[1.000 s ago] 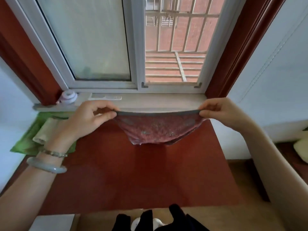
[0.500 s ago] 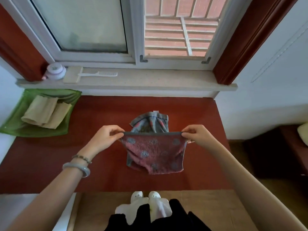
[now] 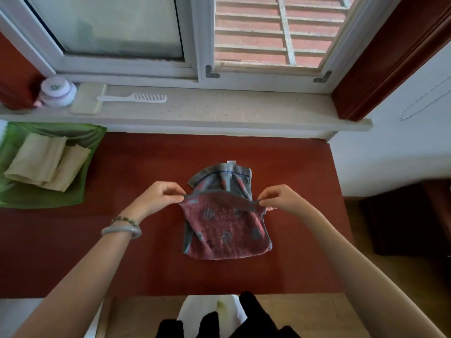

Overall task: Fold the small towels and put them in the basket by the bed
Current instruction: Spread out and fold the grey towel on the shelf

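Supporting surface: dark red table (image 3: 136, 252), filling the middle of the view.
window (image 3: 117, 25): beyond the table's far edge; frosted on the left, open to red brick and bars on the right.
windowsill (image 3: 219, 113): pale stone, running along the table's far edge and just above it.
green basket (image 3: 48, 198): at the table's far left corner, cut off by the left edge of the view.
red towel (image 3: 227, 230): at the table's middle, dotted with grey roundels; top edge held up and stretched between both hands, lower part lying on the table (grey hem in sight down its left side).
grey towel (image 3: 224, 179): just toward the table's far edge from the red one, rumpled, with a white tag at its far end; near end hidden behind the raised red edge.
beige towels (image 3: 39, 162): two, folded, touching side by side inside the basket.
left hand (image 3: 158, 196): above the table's middle, thumb and forefinger pinching the red towel's top left corner, other fingers curled.
right hand (image 3: 283, 198): above the table's middle, pinching the top right corner the same way.
comb (image 3: 136, 97): white, flat on the sill past the table's far left part.
jar (image 3: 57, 91): lilac, lidded, on the sill past the table's far left corner.
bangle (image 3: 122, 231): pale, on the left wrist, over the table's near left part.
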Motion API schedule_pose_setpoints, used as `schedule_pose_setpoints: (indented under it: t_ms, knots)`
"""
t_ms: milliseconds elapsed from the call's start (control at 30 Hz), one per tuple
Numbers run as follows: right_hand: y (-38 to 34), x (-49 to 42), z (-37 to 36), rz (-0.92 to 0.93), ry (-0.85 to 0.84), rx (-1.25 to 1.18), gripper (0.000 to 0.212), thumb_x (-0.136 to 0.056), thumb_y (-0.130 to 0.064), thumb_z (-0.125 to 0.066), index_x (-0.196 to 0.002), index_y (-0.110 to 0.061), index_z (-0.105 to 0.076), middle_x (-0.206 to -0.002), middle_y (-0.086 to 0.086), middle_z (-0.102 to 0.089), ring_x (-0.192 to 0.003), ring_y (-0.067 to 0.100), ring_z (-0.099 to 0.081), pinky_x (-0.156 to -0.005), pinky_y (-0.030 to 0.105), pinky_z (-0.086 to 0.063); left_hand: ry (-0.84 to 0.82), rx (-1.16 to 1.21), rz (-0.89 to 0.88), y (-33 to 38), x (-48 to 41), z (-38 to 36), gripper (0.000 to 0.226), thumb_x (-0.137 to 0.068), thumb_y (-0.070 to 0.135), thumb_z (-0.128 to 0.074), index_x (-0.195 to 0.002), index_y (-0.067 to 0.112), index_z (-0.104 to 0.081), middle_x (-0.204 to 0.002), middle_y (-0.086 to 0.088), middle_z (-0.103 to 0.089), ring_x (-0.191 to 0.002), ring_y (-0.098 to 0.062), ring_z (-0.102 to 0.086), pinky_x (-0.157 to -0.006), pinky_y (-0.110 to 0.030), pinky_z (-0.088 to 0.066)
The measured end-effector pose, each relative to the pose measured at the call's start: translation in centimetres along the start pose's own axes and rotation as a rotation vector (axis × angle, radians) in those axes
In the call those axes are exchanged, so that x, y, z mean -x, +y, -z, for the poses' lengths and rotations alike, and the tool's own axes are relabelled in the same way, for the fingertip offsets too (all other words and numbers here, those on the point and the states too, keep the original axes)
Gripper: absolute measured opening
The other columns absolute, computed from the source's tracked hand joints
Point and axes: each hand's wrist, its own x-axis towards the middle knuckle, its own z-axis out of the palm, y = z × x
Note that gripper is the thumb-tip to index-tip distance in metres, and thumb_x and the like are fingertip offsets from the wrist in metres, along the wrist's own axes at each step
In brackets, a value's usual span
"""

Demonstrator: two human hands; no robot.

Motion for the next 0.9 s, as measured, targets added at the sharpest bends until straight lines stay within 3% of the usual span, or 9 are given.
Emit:
schedule_pose_setpoints:
  t_ms: [100,233,300,367,467,567,667,800,900]
  knots:
    - [1.9,2.7,-1.2,-0.067,-0.177,0.145,0.007,-0.078,-0.001,-0.069,-0.084,-0.005,-0.071,-0.075,0.007,-0.069,-0.061,0.004,-0.062,-0.063,0.012,-0.049,-0.248,-0.075,0.080,-1.4,2.2,-0.6,0.021,-0.078,0.007,-0.072,-0.073,0.027,-0.073,-0.069,0.009,-0.072,-0.068,0.001,-0.064,-0.070,-0.014,-0.046]
    - [3.2,3.7,-2.3,-0.115,-0.258,0.181,0.012,-0.080,-0.007,-0.068,-0.092,-0.009,-0.070,-0.080,0.008,-0.071,-0.067,0.010,-0.064,-0.067,0.020,-0.052,-0.347,-0.175,0.161,-2.5,3.4,-2.0,0.001,-0.075,0.028,-0.077,-0.076,0.029,-0.076,-0.078,0.009,-0.074,-0.078,-0.001,-0.067,-0.077,-0.020,-0.049]
    - [2.8,2.3,-1.8,-0.070,-0.180,0.180,0.013,-0.082,-0.015,-0.068,-0.095,-0.015,-0.069,-0.087,0.002,-0.072,-0.071,0.010,-0.063,-0.070,0.025,-0.054,-0.203,-0.197,0.115,-2.5,2.5,-2.2,0.007,-0.079,0.038,-0.072,-0.076,0.031,-0.075,-0.079,0.014,-0.073,-0.080,0.001,-0.066,-0.077,-0.020,-0.049]
    - [2.1,0.0,-1.1,-0.007,0.051,0.207,0.013,-0.083,-0.018,-0.068,-0.096,-0.020,-0.070,-0.095,-0.003,-0.071,-0.075,0.006,-0.062,-0.075,0.027,-0.052,0.019,-0.281,0.030,-2.0,0.8,-2.3,0.008,-0.086,0.036,-0.064,-0.080,0.036,-0.070,-0.084,0.018,-0.070,-0.080,0.001,-0.063,-0.074,-0.021,-0.046]
    - [0.5,-4.2,-0.6,0.026,0.364,0.290,0.019,-0.084,-0.017,-0.064,-0.103,-0.017,-0.070,-0.100,-0.001,-0.069,-0.091,0.011,-0.059,-0.083,0.022,-0.042,0.272,-0.394,-0.025,-1.2,-2.8,-2.7,0.015,-0.091,0.026,-0.058,-0.098,0.023,-0.070,-0.095,0.003,-0.067,-0.083,-0.012,-0.061,-0.074,-0.026,-0.045]
    - [-0.5,-8.1,-1.0,0.026,0.435,0.331,0.025,-0.085,-0.017,-0.062,-0.109,-0.013,-0.066,-0.099,0.007,-0.063,-0.099,0.024,-0.056,-0.083,0.027,-0.040,0.308,-0.500,0.036,-0.5,-5.8,-3.6,0.024,-0.090,0.026,-0.059,-0.111,0.014,-0.065,-0.106,-0.005,-0.063,-0.100,-0.022,-0.059,-0.080,-0.036,-0.049]
    - [-0.4,-10.4,-1.5,0.006,0.449,0.343,0.029,-0.085,-0.019,-0.062,-0.113,-0.014,-0.064,-0.101,0.007,-0.056,-0.099,0.026,-0.055,-0.085,0.030,-0.043,0.385,-0.509,0.056,-0.6,-7.1,-4.2,0.018,-0.088,0.024,-0.062,-0.103,0.014,-0.064,-0.109,-0.005,-0.058,-0.105,-0.024,-0.054,-0.078,-0.038,-0.049]
    - [0.1,-11.6,-1.8,0.014,0.478,0.350,0.015,-0.084,-0.014,-0.063,-0.098,-0.013,-0.066,-0.093,0.002,-0.051,-0.095,0.027,-0.056,-0.079,0.031,-0.045,0.377,-0.542,0.072,-0.4,-7.7,-3.9,0.004,-0.086,0.024,-0.064,-0.083,0.021,-0.063,-0.092,0.001,-0.060,-0.095,-0.022,-0.057,-0.065,-0.033,-0.043]
    - [0.0,-11.9,-0.8,0.024,0.534,0.316,0.008,-0.084,-0.011,-0.061,-0.091,-0.011,-0.065,-0.097,0.003,-0.054,-0.095,0.026,-0.057,-0.076,0.030,-0.044,0.409,-0.563,0.047,-0.3,-8.3,-2.1,0.002,-0.086,0.025,-0.063,-0.085,0.023,-0.062,-0.080,0.003,-0.065,-0.082,-0.023,-0.062,-0.060,-0.029,-0.039]
